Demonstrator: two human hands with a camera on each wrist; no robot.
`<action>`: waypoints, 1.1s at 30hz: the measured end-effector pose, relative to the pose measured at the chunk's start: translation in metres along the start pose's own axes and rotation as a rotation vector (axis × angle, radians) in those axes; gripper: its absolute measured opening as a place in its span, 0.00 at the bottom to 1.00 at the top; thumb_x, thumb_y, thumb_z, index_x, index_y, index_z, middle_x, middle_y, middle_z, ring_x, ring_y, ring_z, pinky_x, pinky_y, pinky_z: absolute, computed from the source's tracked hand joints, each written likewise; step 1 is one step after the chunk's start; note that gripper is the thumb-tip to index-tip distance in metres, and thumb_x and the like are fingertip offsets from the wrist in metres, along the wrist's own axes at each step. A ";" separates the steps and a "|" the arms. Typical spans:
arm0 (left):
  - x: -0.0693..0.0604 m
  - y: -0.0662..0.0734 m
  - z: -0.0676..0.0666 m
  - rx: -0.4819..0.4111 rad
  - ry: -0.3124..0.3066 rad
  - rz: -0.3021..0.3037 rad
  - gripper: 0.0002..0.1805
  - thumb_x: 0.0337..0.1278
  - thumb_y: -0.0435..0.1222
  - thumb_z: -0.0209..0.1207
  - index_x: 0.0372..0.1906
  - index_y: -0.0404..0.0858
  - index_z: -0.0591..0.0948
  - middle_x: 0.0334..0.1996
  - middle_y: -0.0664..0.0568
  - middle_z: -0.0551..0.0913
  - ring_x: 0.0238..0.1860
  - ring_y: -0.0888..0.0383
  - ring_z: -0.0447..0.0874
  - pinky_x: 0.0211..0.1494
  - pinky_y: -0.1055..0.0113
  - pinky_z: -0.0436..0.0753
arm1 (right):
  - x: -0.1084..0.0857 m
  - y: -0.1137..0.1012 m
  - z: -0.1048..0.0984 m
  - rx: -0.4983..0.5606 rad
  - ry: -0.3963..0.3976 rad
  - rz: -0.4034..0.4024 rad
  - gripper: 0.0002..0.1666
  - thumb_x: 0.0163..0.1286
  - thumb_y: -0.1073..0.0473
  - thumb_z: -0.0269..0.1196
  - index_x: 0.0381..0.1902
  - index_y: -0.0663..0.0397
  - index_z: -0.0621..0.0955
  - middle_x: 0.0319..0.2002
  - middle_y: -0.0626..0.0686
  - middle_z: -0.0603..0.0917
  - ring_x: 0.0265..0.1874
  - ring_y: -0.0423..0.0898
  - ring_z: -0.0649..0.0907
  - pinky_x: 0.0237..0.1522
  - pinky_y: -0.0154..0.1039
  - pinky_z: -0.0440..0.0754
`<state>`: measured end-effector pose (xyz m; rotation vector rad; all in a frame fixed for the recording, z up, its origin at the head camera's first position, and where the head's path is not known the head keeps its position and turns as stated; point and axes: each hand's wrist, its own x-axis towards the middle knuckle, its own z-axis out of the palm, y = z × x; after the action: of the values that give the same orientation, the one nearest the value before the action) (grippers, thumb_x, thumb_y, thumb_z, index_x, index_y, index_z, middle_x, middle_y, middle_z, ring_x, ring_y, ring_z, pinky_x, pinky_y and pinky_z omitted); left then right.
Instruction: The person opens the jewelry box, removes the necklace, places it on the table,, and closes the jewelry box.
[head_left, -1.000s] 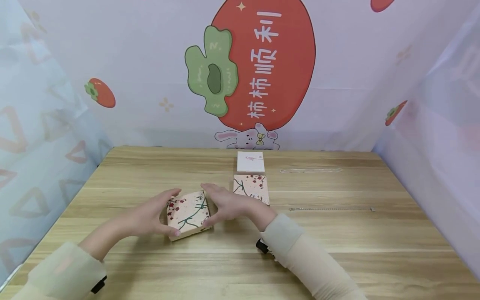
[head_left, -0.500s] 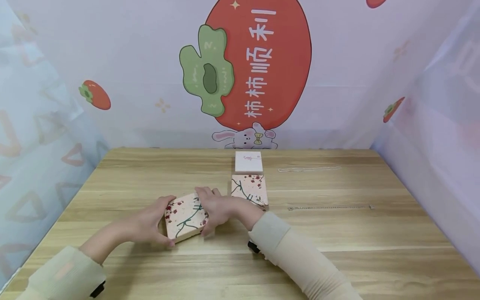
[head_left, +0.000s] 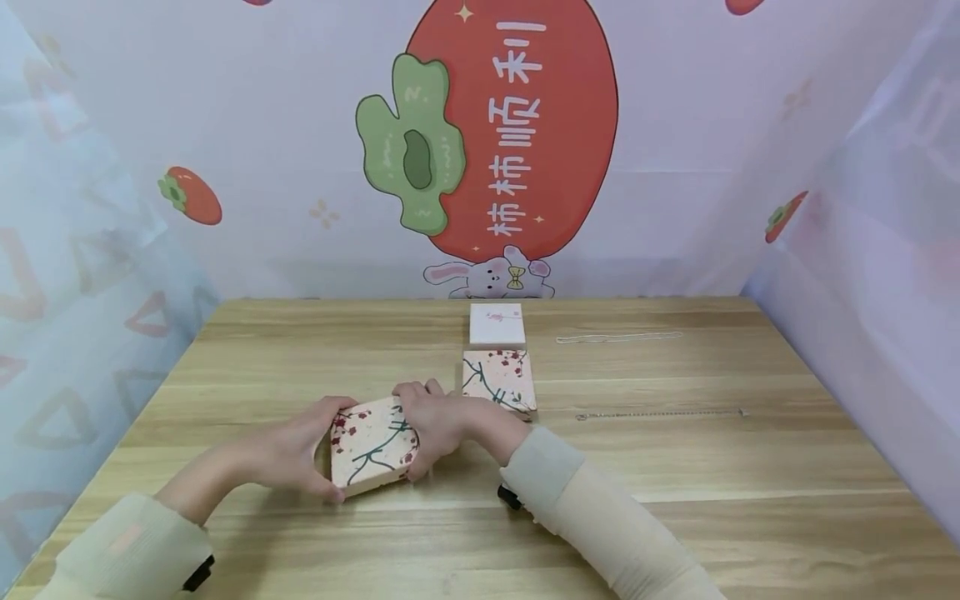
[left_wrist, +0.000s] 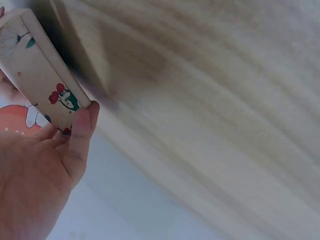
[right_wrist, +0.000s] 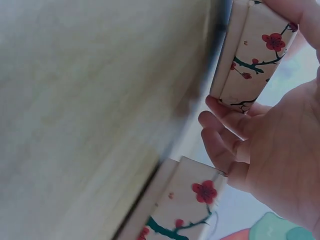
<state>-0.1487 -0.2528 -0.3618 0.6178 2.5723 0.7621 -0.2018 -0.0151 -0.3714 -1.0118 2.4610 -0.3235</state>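
— Starting big: anything to use for support?
— The tabletop (head_left: 645,521). Best to keep low over the wood; hard to tell whether resting on it or lifted.
— And the hands?
— Both gripping. Left hand (head_left: 296,450) round the left side, with thumb at the near corner; right hand (head_left: 438,421) round the right, with spare fingers close to a neighbour, contact unclear. Better to tuck those in.
— Gripping what?
— The floral box (head_left: 371,442), left of middle, slightly skewed. Probably wise to squeeze evenly and mind the seam between lid (right_wrist: 260,65) and plain base (right_wrist: 228,50).
— What to avoid bumping?
— The second floral box (head_left: 498,379), just beside the right hand; behind that, the white box (head_left: 497,325). Lastly, off to the right, the linked chain (head_left: 660,415) and, farther back, the thin chain (head_left: 618,337).
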 end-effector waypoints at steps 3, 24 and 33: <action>-0.001 0.002 -0.003 -0.041 -0.001 0.023 0.66 0.32 0.52 0.79 0.73 0.32 0.52 0.68 0.36 0.65 0.66 0.37 0.69 0.67 0.38 0.70 | -0.007 0.001 -0.004 0.035 0.032 -0.013 0.70 0.46 0.44 0.79 0.77 0.56 0.51 0.70 0.53 0.64 0.64 0.48 0.65 0.64 0.42 0.73; 0.033 0.036 -0.009 -0.193 0.111 0.212 0.62 0.39 0.47 0.78 0.77 0.45 0.50 0.74 0.45 0.57 0.72 0.44 0.61 0.68 0.40 0.70 | -0.065 0.050 -0.025 0.377 0.286 -0.123 0.68 0.44 0.52 0.78 0.75 0.54 0.50 0.66 0.53 0.63 0.62 0.43 0.70 0.69 0.41 0.69; 0.055 0.055 0.000 -0.419 0.148 0.297 0.64 0.46 0.40 0.75 0.79 0.45 0.41 0.77 0.43 0.51 0.75 0.40 0.58 0.70 0.39 0.69 | -0.098 0.071 -0.033 0.473 0.412 -0.152 0.66 0.41 0.59 0.79 0.72 0.50 0.51 0.61 0.50 0.69 0.59 0.45 0.71 0.67 0.49 0.71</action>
<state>-0.1778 -0.1831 -0.3423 0.8363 2.3593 1.4460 -0.1993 0.1059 -0.3380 -0.9928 2.4631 -1.2045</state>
